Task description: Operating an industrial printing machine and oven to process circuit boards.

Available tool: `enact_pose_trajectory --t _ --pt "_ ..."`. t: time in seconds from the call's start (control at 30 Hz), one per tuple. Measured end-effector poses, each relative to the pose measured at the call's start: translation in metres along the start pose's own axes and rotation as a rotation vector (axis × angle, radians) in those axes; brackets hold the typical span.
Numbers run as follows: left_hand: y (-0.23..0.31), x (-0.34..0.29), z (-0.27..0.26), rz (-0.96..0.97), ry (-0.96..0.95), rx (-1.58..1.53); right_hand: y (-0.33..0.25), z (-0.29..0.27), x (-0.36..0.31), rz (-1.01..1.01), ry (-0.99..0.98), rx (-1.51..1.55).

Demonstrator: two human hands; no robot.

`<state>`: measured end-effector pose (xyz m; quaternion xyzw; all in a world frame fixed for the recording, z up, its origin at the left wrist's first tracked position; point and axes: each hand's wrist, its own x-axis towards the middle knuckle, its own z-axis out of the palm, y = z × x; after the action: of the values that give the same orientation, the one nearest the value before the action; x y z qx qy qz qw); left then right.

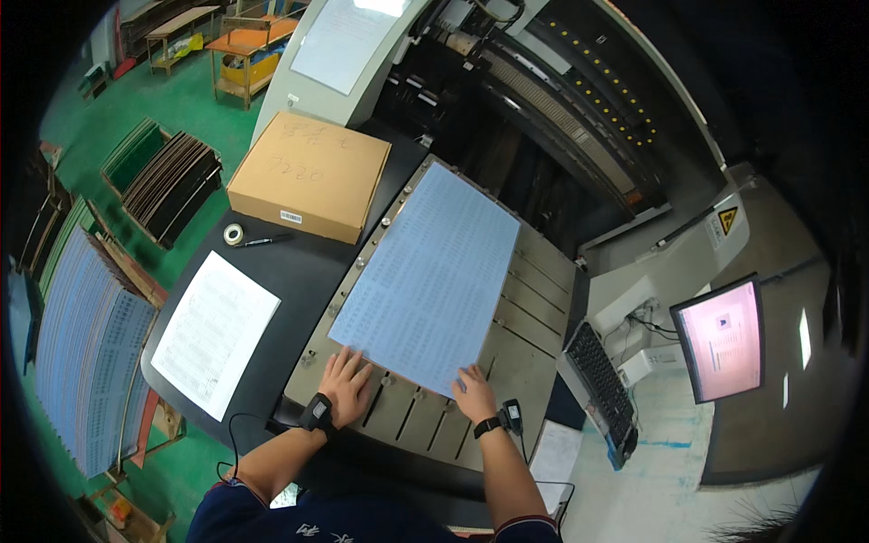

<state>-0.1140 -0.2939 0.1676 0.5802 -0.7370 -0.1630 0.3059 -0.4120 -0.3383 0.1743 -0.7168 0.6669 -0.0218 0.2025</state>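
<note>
Fingers (342, 362) at printed blue panel (433, 276); handwriting (297, 172), barcode label (291, 217) on box (312, 195)

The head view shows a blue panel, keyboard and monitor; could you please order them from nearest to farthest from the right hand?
1. Blue panel, touching the right hand.
2. Keyboard, to the right.
3. Monitor, farther right.
</note>
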Motion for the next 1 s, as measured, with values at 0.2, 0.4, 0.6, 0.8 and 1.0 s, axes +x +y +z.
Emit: enact_pose_trajectory --t 0.2,0.4,0.6,0.8,1.0 --pt "-0.001 -0.001 0.002 0.03 0.016 0.035 -0.003 0.025 -0.049 0.021 0.169 0.002" --pt "-0.001 -0.003 0.009 0.023 0.024 0.034 -0.01 0.068 -0.157 -0.017 0.232 0.045" --pt "-0.004 -0.005 0.015 0.056 0.044 0.082 -0.005 0.067 -0.211 0.029 0.165 0.041" --pt "-0.013 -0.028 0.01 0.115 0.032 0.162 0.003 0.074 -0.213 -0.048 0.209 0.101" --pt "-0.01 -0.111 -0.026 0.083 0.028 0.173 0.016 0.078 -0.23 -0.112 0.224 0.069"
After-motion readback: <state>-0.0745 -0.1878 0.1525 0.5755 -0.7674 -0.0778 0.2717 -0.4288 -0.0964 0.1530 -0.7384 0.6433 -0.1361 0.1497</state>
